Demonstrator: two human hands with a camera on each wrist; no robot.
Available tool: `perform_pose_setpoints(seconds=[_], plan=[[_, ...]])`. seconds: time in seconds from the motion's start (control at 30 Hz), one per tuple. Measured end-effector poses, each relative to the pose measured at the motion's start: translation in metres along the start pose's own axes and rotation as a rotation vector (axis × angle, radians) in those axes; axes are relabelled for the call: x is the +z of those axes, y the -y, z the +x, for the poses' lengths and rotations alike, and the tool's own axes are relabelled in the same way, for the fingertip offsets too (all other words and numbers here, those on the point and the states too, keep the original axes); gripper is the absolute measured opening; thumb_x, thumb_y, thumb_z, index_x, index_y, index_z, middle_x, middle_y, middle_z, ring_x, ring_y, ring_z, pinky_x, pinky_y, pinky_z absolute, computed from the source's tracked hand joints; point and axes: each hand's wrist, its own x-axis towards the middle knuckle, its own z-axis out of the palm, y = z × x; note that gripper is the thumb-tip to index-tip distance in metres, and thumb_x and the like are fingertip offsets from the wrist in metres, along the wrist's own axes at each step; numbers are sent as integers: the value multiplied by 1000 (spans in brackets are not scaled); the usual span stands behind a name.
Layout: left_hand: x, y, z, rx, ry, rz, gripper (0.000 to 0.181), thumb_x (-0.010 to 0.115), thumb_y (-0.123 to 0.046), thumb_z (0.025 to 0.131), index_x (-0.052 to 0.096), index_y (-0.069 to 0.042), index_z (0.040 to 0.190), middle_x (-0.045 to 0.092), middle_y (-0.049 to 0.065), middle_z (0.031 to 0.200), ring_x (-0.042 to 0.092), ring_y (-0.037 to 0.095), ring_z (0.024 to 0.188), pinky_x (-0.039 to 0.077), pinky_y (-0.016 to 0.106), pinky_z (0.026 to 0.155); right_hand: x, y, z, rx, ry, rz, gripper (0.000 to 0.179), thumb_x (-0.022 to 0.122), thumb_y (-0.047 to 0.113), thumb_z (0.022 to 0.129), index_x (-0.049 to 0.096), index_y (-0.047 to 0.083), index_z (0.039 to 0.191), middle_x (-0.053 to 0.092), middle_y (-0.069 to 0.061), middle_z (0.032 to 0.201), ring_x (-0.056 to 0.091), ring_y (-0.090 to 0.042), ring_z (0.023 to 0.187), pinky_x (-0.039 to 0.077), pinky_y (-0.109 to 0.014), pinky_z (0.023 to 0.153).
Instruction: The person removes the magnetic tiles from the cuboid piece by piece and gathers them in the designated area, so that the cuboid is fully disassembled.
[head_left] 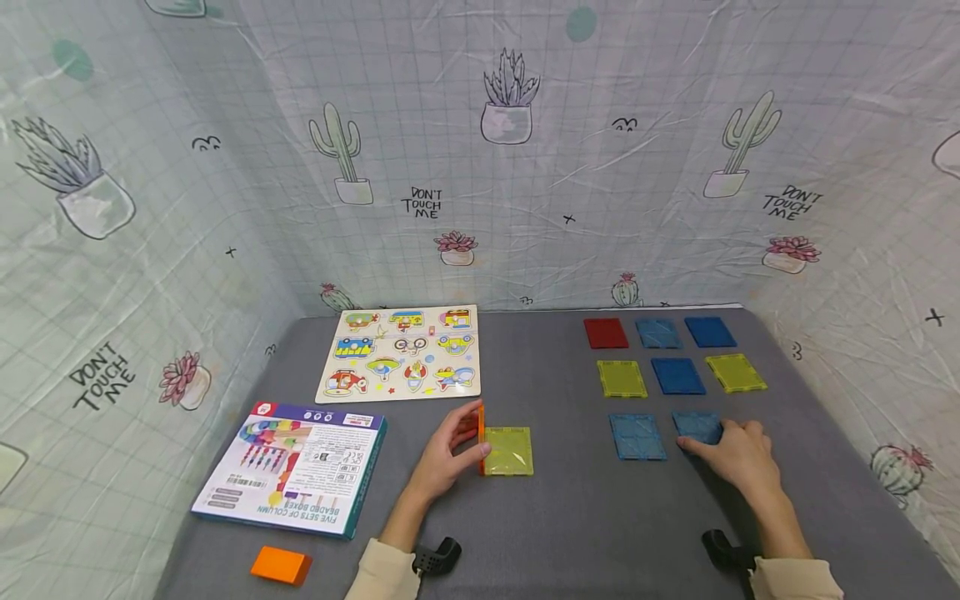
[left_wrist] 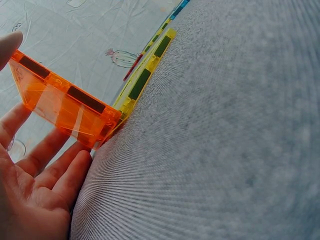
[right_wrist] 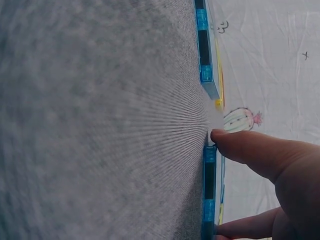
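My left hand [head_left: 442,454] holds an orange see-through magnetic tile [left_wrist: 65,100] on edge, thumb on one side and fingers on the other. Its lower edge meets the left edge of a yellow magnetic tile [head_left: 510,452] lying flat on the table. Over on the right, my right hand [head_left: 742,457] grips a light blue magnetic tile [head_left: 696,427] by its sides, thumb at the left edge. In the right wrist view that tile [right_wrist: 209,175] lies flat at the cloth. Another light blue tile [head_left: 637,437] is just left of it.
Behind my right hand lie rows of flat tiles: red [head_left: 606,333], blue [head_left: 678,377] and yellow [head_left: 622,379] among them. A wooden vehicle puzzle board [head_left: 401,354] is at the back left. Nearer are a beaded-box carton [head_left: 292,467] and an orange block [head_left: 281,565].
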Motion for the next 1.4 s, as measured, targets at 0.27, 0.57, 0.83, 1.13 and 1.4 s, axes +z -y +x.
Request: perform_pose_setpoints(seconds=[0.27,0.57,0.83,1.13,1.4], plan=[[1,-2,-1,-9,-1,-13,62,65,-4,92,41,-2,149,45,35,143,50,49,128,39,66,109,-3,3,-2,3,-26,-1,117,59,74,85,28,-21,145,20,-50,139,24,-66,124,40,-77,88],[0,-2,-1,-17,-7,-1,62,66,-5,92,42,-2,149,45,35,143,51,45,127,40,65,110,-11,13,-4,-10,-97,29,113,60,70,87,28,-21,145,21,-48,142,23,-65,128,36,-78,96],[0,-3,-1,-5,-7,-2,62,66,-4,92,42,-2,149,45,34,143,52,45,127,41,65,109,-15,29,-13,-67,-178,74,104,61,63,90,30,-19,145,28,-46,141,28,-61,128,35,-78,99],[1,24,3,-30,-12,11,65,66,-4,92,38,0,151,43,31,147,50,42,129,40,63,111,-19,50,-21,-180,-284,127,92,63,54,94,35,-17,144,43,-38,133,37,-55,124,38,-75,98],[1,35,2,-21,-32,5,65,67,-8,93,39,-5,152,48,21,147,53,33,129,45,53,112,-22,70,-27,-271,-340,168,80,63,46,96,41,-15,142,49,-35,127,52,-49,109,50,-65,84]])
